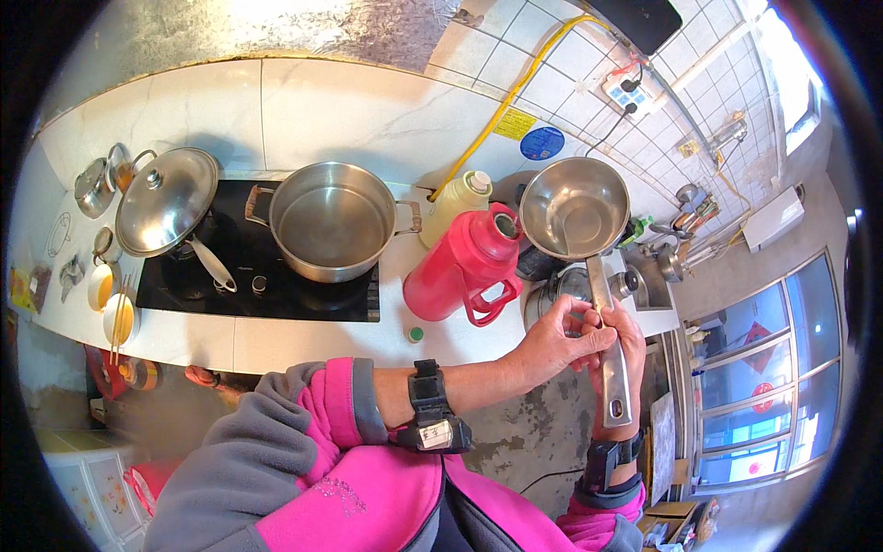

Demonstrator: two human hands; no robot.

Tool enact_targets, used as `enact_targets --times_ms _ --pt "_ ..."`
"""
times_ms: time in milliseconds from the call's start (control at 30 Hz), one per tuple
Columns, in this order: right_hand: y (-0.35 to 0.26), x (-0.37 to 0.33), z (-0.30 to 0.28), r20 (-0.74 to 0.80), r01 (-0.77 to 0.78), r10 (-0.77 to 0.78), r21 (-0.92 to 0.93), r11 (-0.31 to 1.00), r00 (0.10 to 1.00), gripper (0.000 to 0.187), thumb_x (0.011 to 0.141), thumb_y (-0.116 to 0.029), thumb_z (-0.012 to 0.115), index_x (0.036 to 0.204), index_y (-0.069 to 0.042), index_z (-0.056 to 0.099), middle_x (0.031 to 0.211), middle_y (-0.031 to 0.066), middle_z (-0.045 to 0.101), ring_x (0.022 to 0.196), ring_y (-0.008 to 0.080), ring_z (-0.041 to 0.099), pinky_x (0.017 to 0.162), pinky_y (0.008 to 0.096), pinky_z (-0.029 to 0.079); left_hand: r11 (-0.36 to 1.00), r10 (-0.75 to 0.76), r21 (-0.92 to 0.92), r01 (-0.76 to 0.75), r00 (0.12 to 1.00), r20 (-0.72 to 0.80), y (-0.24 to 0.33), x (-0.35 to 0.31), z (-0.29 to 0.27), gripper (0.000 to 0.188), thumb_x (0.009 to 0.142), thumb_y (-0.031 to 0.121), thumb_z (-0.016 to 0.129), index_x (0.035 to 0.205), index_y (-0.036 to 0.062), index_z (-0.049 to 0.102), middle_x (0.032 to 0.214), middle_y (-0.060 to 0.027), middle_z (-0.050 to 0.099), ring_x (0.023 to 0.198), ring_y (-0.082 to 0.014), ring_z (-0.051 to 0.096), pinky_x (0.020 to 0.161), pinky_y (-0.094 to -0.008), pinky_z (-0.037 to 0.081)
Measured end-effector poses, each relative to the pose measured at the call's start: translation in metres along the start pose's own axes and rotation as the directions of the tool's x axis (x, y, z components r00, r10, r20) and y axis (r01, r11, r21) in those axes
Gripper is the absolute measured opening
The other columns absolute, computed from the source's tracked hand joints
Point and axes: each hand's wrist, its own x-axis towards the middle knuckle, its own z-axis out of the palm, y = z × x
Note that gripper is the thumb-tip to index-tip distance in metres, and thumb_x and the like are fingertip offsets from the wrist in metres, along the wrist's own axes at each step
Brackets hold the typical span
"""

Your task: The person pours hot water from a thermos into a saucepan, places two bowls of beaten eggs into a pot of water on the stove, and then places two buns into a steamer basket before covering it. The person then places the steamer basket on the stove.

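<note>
A small steel saucepan (572,204) is held up over the right part of the counter, its bowl away from me and its long handle toward me. My right hand (614,348) is wrapped round the handle from below. My left hand (555,342) is closed at the same handle, thumb and fingertips against it beside the right fingers. Just left of the pan stands a red vacuum flask (460,267) with a side handle and an uncovered mouth. A green cap (417,335) lies near the counter's front edge. The saucepan hides part of the counter behind it.
On the black cooktop (345,302) stand a wide two-handled pot (333,221) and a lidded pan (167,202). Bowls (120,317) with chopsticks are at the left end. A pale jug (458,201) stands behind the flask. A yellow hose (520,87) runs down the wall.
</note>
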Motion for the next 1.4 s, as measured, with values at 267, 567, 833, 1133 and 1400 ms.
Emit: enact_targets --times_ms 267,567,833,1133,1400 --pt "-0.007 0.001 0.006 0.013 -0.020 0.021 -0.061 0.998 1.000 0.023 0.085 -0.012 0.044 0.102 0.002 0.051 0.067 0.0013 0.052 0.041 0.0081 0.046 0.033 0.0206 0.039 1.000 -0.007 -0.005 0.007 1.000 0.019 0.001 0.001 -0.002 0.050 0.081 0.032 0.069 0.112 0.0055 0.039 0.088 -0.0038 0.054 0.070 -0.0085 0.055 0.056 -0.0217 0.044" --pt "-0.012 0.000 0.014 -0.028 0.019 -0.023 -0.163 0.986 0.999 0.021 0.084 -0.011 0.045 0.098 0.003 0.052 0.066 0.0005 0.051 0.043 0.0071 0.046 0.035 0.0200 0.038 0.999 0.020 -0.040 -0.018 0.999 0.047 0.002 0.002 -0.003 0.048 0.083 0.029 0.068 0.114 0.0058 0.039 0.089 -0.0036 0.053 0.070 -0.0090 0.054 0.057 -0.0220 0.044" --pt "-0.013 0.003 0.013 0.008 0.101 -0.105 -0.348 0.932 0.994 0.023 0.083 -0.012 0.046 0.099 0.003 0.053 0.068 0.0007 0.053 0.052 0.0056 0.048 0.043 0.0189 0.038 0.996 0.026 -0.081 -0.021 0.998 0.060 0.002 0.001 -0.006 0.049 0.084 0.027 0.066 0.118 0.0055 0.037 0.092 -0.0037 0.052 0.074 -0.0089 0.053 0.061 -0.0223 0.044" --pt "-0.014 0.008 0.012 0.052 0.048 -0.034 -0.309 0.950 0.998 0.032 0.081 -0.012 0.048 0.108 0.005 0.051 0.069 0.0017 0.054 0.055 0.0062 0.049 0.044 0.0190 0.039 0.992 0.039 -0.123 -0.027 0.995 0.096 -0.002 0.001 -0.011 0.049 0.086 0.024 0.065 0.121 0.0065 0.036 0.098 -0.0027 0.050 0.081 -0.0092 0.052 0.065 -0.0238 0.046" --pt "-0.013 0.003 0.025 0.037 0.056 -0.048 -0.280 0.958 0.998 0.040 0.080 -0.008 0.048 0.118 0.005 0.047 0.069 0.0018 0.053 0.054 0.0059 0.048 0.043 0.0184 0.038 0.980 0.082 -0.185 -0.071 0.995 0.049 -0.009 0.000 -0.011 0.052 0.085 0.027 0.066 0.122 0.0057 0.037 0.096 -0.0041 0.051 0.080 -0.0099 0.053 0.063 -0.0234 0.046"
